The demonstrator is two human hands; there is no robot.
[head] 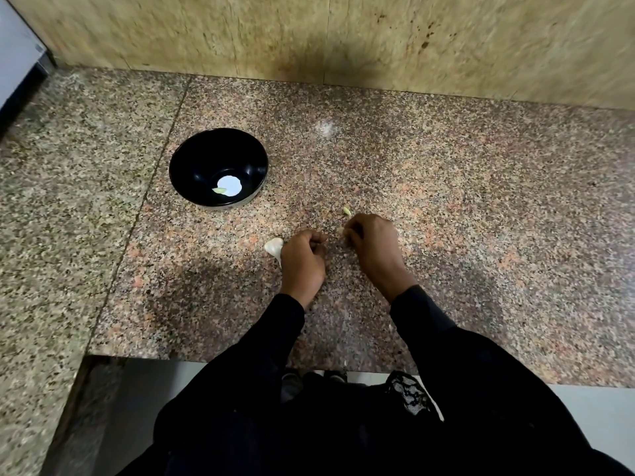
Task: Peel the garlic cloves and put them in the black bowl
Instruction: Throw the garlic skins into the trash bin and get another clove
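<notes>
The left hand (302, 259) is holding the garlic bulb (274, 247), fingers curled round it. The right hand (369, 242) is curling its fingers on something small, likely a clove; I cannot tell for sure. The black bowl (185, 156) is sitting at ten o'clock from the hands, with one pale piece (220, 191) inside. I judge peeling is going on; next the clove needs a carry to the bowl.

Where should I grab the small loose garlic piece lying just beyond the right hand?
Pinch the garlic piece across its narrow sides, coming straight down from above. It lies flat on the counter, apart from the right hand, so only its sides offer purchase. It is too small to tell whether it is clove or peel.
</notes>
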